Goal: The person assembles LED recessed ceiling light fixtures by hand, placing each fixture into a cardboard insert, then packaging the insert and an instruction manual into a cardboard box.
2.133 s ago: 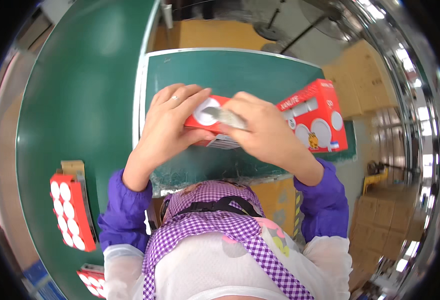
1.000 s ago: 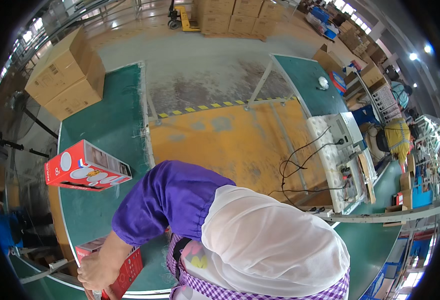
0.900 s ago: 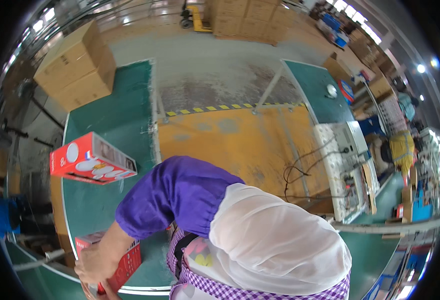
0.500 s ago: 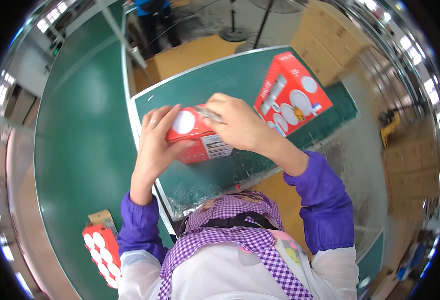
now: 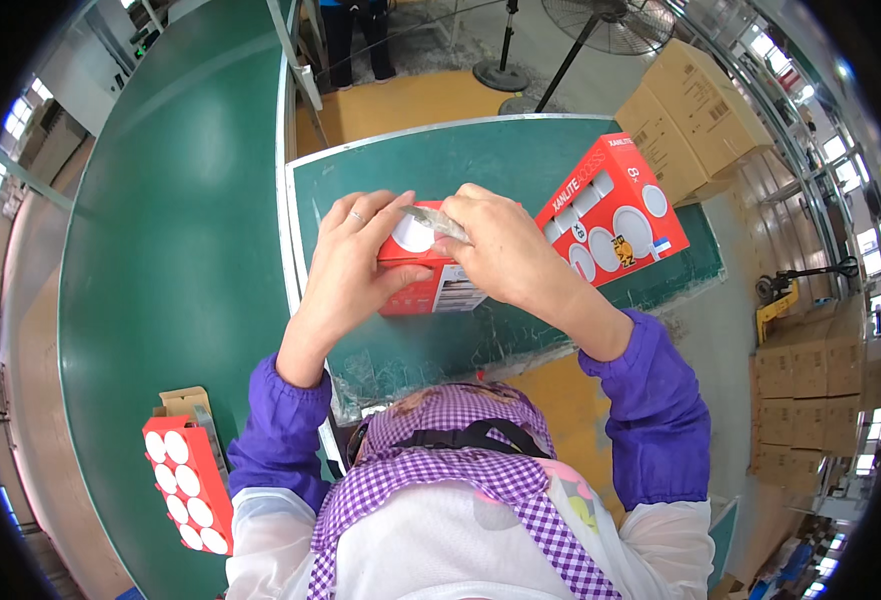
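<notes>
Red carton (image 5: 412, 296), gripped by the fingers of the left hand (image 5: 345, 265), has table (image 5: 385, 165) behind it (room up to its pale edge); right hand (image 5: 508, 243) pinches a slim greyish object (image 5: 437, 221).

Red blazes on the held box (image 5: 422, 295), with a white disc (image 5: 412, 237) on top; red again on the standing box (image 5: 608, 222), dotted with white circles (image 5: 633, 232); purple covers the sleeves (image 5: 655, 430), purple-and-white gingham the apron (image 5: 450, 408), green the tabletop (image 5: 410, 160)!
</notes>
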{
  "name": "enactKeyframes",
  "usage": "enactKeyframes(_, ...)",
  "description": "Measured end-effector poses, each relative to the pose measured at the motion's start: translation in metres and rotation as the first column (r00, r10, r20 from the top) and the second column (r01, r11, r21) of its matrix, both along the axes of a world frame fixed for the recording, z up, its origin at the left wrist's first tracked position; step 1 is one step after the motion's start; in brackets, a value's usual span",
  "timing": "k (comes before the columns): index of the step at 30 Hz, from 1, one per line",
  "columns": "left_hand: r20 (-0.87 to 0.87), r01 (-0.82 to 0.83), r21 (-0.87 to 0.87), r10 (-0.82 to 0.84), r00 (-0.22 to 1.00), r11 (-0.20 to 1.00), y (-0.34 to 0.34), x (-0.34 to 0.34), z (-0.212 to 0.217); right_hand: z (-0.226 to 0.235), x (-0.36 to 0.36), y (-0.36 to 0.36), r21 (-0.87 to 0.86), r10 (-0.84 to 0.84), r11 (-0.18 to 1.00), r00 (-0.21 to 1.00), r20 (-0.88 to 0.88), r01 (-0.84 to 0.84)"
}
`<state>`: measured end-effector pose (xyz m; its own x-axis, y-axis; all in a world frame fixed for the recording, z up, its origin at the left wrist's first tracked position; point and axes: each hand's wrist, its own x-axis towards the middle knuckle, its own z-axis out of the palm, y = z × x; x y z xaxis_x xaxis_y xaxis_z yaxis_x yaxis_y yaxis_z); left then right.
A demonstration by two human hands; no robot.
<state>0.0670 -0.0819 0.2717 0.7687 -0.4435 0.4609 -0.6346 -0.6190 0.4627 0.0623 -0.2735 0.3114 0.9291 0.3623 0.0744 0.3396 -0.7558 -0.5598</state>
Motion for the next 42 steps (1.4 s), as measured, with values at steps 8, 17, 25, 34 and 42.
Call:
enactKeyframes(8,0.006,0.005,-0.016,-0.005,1.000,1.000,0.002,0.001,0.000,-0.014,-0.002,-0.005,-0.200,0.208,0.967,0.943,0.260,-0.158)
enactKeyframes(17,0.057,-0.015,0.015,0.014,0.998,1.000,0.003,0.005,-0.005,-0.034,0.004,-0.018,-0.216,0.405,0.914,0.738,0.540,-0.344)
enactKeyframes(25,0.061,-0.006,-0.010,0.007,0.998,1.000,0.004,0.009,-0.004,-0.014,-0.002,-0.017,0.216,0.112,0.964,0.975,0.193,-0.154)
enactKeyframes(34,0.035,0.021,0.076,-0.024,0.999,0.997,0.011,0.008,-0.013,-0.033,0.024,0.009,0.069,0.174,0.978,0.957,0.232,-0.195)
enactKeyframes(42,0.030,0.060,0.005,-0.060,0.998,0.998,0.021,0.015,-0.028,-0.048,0.014,0.017,-0.152,0.247,0.969,0.799,0.548,-0.196)
